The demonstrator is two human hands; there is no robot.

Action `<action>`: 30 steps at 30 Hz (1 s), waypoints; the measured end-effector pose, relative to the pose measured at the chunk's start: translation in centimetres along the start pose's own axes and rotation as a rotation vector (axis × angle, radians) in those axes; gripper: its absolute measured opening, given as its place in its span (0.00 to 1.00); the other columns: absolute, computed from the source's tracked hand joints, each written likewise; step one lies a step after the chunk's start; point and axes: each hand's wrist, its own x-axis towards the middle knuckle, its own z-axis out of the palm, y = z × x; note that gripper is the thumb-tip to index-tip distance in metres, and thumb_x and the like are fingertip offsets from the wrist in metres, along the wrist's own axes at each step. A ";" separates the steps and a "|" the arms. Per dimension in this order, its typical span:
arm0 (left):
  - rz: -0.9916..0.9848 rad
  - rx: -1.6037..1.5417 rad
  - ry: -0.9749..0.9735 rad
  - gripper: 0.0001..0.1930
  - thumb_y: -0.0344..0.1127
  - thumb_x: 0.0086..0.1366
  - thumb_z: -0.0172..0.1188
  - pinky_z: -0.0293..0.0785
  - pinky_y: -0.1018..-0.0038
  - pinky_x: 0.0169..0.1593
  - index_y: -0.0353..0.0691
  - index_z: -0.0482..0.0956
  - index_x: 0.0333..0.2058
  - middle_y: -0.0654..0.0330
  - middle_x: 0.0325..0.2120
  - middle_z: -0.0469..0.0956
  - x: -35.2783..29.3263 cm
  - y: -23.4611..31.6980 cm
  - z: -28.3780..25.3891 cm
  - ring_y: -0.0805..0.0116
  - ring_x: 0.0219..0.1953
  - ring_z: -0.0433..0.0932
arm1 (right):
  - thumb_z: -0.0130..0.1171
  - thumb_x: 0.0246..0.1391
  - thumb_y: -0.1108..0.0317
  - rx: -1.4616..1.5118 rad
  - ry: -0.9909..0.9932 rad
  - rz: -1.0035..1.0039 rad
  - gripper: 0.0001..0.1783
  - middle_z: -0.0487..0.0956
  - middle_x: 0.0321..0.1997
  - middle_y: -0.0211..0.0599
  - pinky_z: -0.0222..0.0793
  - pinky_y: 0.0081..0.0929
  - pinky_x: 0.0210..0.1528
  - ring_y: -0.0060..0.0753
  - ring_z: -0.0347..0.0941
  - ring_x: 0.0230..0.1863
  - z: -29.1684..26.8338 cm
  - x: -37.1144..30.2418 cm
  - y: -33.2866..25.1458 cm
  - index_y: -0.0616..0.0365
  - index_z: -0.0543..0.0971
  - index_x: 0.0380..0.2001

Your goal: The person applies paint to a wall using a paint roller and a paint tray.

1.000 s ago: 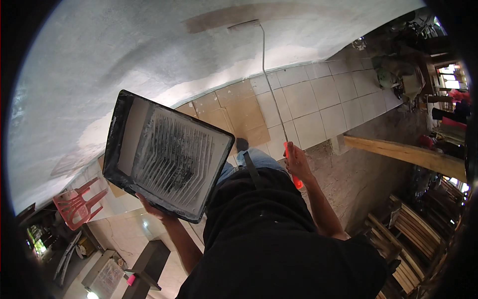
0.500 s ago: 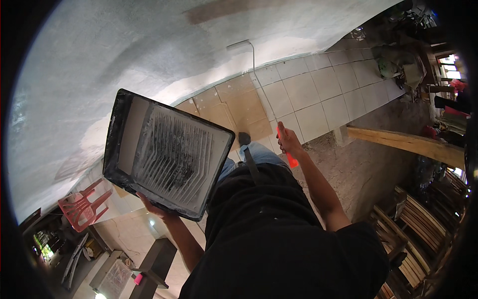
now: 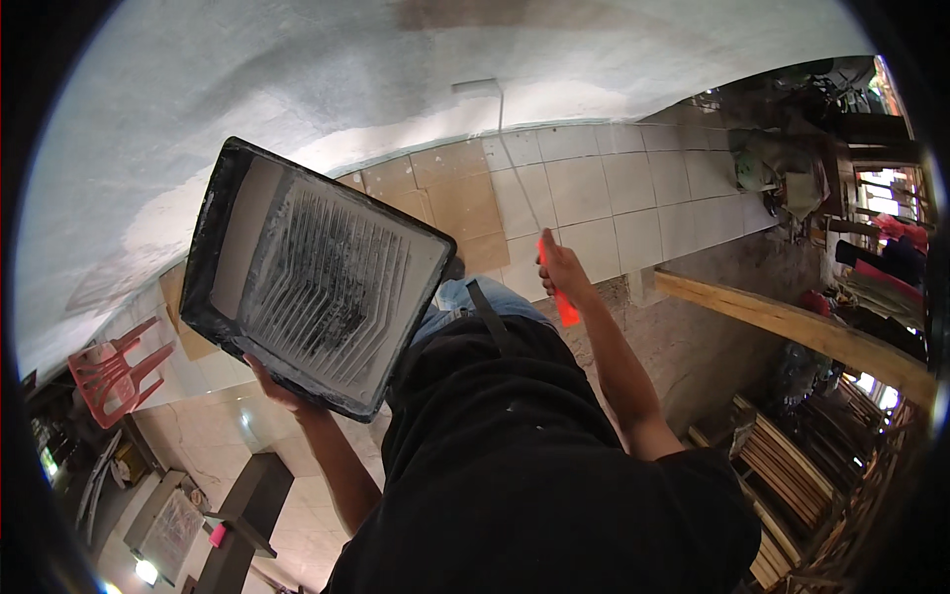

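Observation:
My left hand (image 3: 275, 384) grips a black paint tray (image 3: 384, 267) by its near edge, holding it tilted up in front of me. Pale paint coats the tray's ribbed slope and pools along its far-left end. In my right hand (image 3: 566, 273) is the red handle of a paint roller (image 3: 567, 311), the fingers wrapped round it. The roller's thin metal rod runs away from me to a narrow roller head (image 3: 475, 85), which appears against the grey-white wall (image 3: 287, 89). Whether it touches the wall is hard to tell.
Brown cardboard (image 3: 461, 203) lies on white floor tiles (image 3: 581, 188) along the wall. A red plastic chair (image 3: 114, 374) stands at left. At right are a wooden beam (image 3: 792, 317), stacked timber slats (image 3: 787, 465) and piled clutter (image 3: 792, 178).
My view has shifted, so the tray, chair and floor appear further left. The roller head stays at nearly the same place in view. Both hands keep their holds.

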 end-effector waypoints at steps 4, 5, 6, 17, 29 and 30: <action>0.031 0.010 0.007 0.30 0.54 0.68 0.43 0.55 0.60 0.63 0.36 0.61 0.60 0.52 0.58 0.63 0.6 -0.6 0.1 0.54 0.58 0.62 | 0.39 0.57 0.32 0.008 0.017 -0.004 0.34 0.60 0.13 0.22 0.55 0.19 0.12 0.16 0.56 0.10 0.2 -0.9 0.2 0.55 0.66 0.24; 0.028 0.023 0.029 0.31 0.55 0.67 0.43 0.55 0.59 0.63 0.37 0.60 0.60 0.52 0.58 0.63 0.4 -0.5 0.2 0.54 0.58 0.62 | 0.38 0.58 0.33 0.024 -0.004 0.001 0.33 0.60 0.13 0.22 0.55 0.19 0.12 0.16 0.56 0.10 -0.2 -2.4 -0.4 0.55 0.65 0.24; 0.030 0.014 0.046 0.31 0.55 0.67 0.43 0.55 0.59 0.63 0.37 0.60 0.60 0.52 0.58 0.63 0.2 -0.4 0.1 0.54 0.58 0.62 | 0.38 0.58 0.33 0.006 -0.009 0.003 0.33 0.60 0.13 0.22 0.55 0.19 0.12 0.16 0.56 0.10 -0.5 -4.3 -1.1 0.55 0.65 0.24; -0.016 0.011 -0.030 0.32 0.58 0.67 0.40 0.57 0.60 0.62 0.39 0.61 0.60 0.54 0.59 0.62 -0.1 -0.6 0.1 0.57 0.58 0.63 | 0.37 0.59 0.33 -0.047 -0.021 0.018 0.33 0.60 0.13 0.22 0.55 0.19 0.13 0.17 0.56 0.10 -1.1 -6.2 -3.6 0.56 0.65 0.24; -0.020 -0.025 0.008 0.33 0.58 0.66 0.42 0.58 0.61 0.62 0.37 0.61 0.59 0.53 0.58 0.64 -0.3 -0.3 0.6 0.57 0.57 0.64 | 0.36 0.62 0.37 -0.017 0.005 0.052 0.30 0.60 0.14 0.21 0.55 0.17 0.14 0.15 0.55 0.12 -2.8 -16.2 -7.8 0.55 0.66 0.26; -0.023 -0.026 0.005 0.33 0.58 0.66 0.42 0.58 0.61 0.62 0.37 0.61 0.59 0.53 0.58 0.64 -0.1 -0.5 0.5 0.57 0.57 0.64 | 0.36 0.62 0.37 -0.016 0.009 0.051 0.30 0.60 0.14 0.21 0.55 0.17 0.14 0.15 0.55 0.12 -3.0 -16.4 -8.0 0.55 0.66 0.26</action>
